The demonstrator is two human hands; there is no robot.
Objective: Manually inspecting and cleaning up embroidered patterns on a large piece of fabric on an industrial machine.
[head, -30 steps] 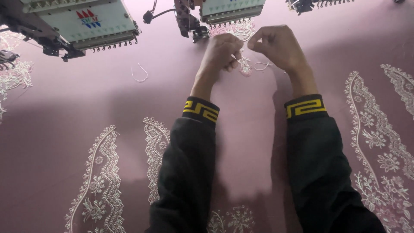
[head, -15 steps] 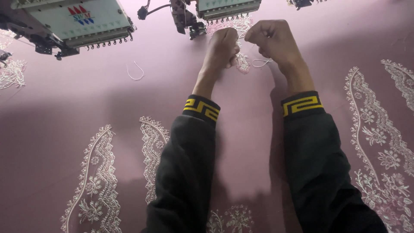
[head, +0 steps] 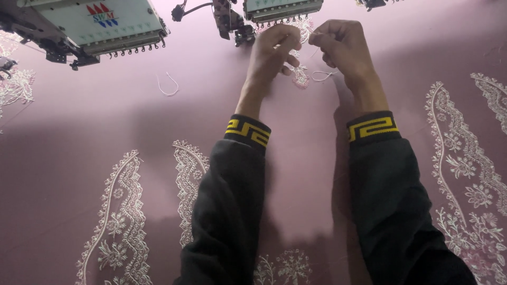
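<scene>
Here we see a wide sheet of mauve cloth (head: 327,158) stretched flat, filling almost the whole view, with white lace patterns (head: 119,211) stitched into it in wavy bands. Along the top edge hang the embroidery machine heads (head: 105,24), pale green boxes with rows of needles beneath. Our two black sleeves (head: 232,211) with yellow-patterned cuffs reach up the middle of the cloth. The left hand (head: 269,55) is curled nearly closed just under a machine head, its fingertips (head: 293,45) pinched together on what looks like a fine white thread (head: 323,76). The right hand (head: 343,47), close beside it, is likewise bunched into a loose fist, fingers pinched on the same thread, which loops down onto the cloth between the wrists. A loose snippet of thread (head: 168,87) lies well apart to the left.
</scene>
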